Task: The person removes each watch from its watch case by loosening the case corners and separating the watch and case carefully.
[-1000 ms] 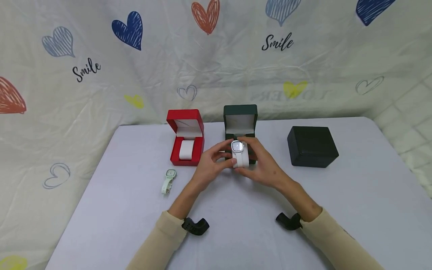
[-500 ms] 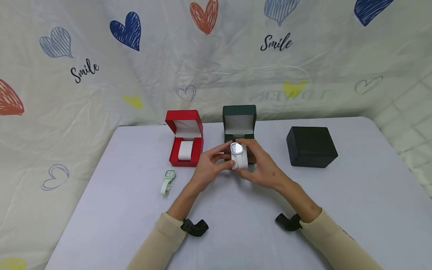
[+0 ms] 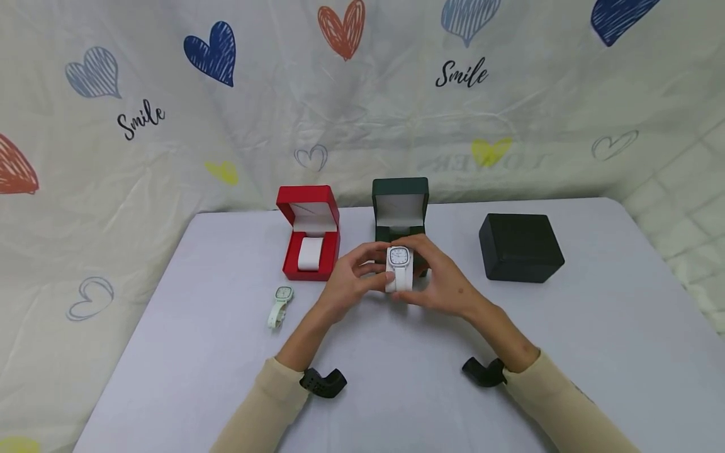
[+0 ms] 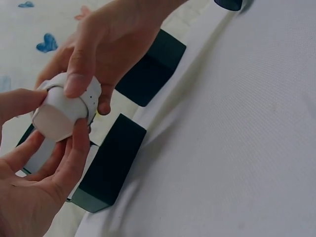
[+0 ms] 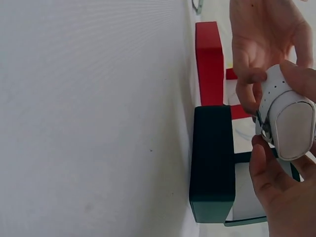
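Observation:
A white watch [image 3: 399,257] is strapped round a white watch cushion [image 5: 295,131], held between both hands. In the head view the left hand [image 3: 351,280] grips its left side, thumb in front and fingers behind. The right hand [image 3: 438,280] holds the right side, with the index finger over the top and the thumb at the bottom. The watch face points up at the head camera. Just behind the hands an open green watch box [image 3: 400,189] stands, its lower front partly hidden. In the right wrist view the strap's holes and buckle [image 5: 265,129] show beside the cushion's end.
An open red watch box [image 3: 308,194] with a white cushion [image 3: 310,253] inside stands at the left. In front of it lies a pale green watch [image 3: 279,306]. A closed black box [image 3: 521,247] sits at the right on the white-covered table [image 3: 600,327].
Both hands have brought the watch and cushion slightly toward the person, away from the green box. The glare on the watch face half a second ago is gone.

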A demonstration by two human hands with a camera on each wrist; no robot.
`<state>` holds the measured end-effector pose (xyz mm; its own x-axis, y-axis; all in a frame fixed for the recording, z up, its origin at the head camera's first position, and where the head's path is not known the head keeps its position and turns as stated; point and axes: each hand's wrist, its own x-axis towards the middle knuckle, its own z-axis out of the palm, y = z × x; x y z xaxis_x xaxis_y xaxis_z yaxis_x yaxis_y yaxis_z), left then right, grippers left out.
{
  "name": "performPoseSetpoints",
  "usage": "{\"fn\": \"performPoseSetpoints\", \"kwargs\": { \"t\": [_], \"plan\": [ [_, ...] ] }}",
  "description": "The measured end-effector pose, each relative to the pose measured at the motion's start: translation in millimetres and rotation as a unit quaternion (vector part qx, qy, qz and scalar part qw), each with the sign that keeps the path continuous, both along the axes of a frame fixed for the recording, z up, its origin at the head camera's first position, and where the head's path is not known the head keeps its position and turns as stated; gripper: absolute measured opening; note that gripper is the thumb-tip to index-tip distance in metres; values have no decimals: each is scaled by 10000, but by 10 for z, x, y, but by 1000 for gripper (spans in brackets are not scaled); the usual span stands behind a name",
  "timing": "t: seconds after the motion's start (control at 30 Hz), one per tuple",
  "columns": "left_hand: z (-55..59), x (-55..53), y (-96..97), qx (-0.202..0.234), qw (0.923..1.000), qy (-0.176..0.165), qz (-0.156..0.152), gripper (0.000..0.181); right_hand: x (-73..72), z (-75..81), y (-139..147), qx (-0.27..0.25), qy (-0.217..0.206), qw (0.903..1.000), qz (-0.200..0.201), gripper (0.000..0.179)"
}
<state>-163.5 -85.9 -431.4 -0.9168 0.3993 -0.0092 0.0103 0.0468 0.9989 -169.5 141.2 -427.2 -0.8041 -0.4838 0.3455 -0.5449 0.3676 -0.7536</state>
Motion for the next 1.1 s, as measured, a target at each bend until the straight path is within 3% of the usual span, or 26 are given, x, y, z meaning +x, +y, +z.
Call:
{"fn": "performPoseSetpoints", "kwargs": {
  "t": [0.5,0.9,1.1],
  "plan": [
    [22,-5,-22,192,9995,-228,98,54,6,1,-9,-80,-148,9998,-128,86],
    [4,-3,-25,370,9990,-206,135,53,39,28,2,-113,-512,9986,33,92],
    [-4,-13,-19,346,9990,-235,187,54,26,43,11,-184,-463,9988,31,87]
  ]
}}
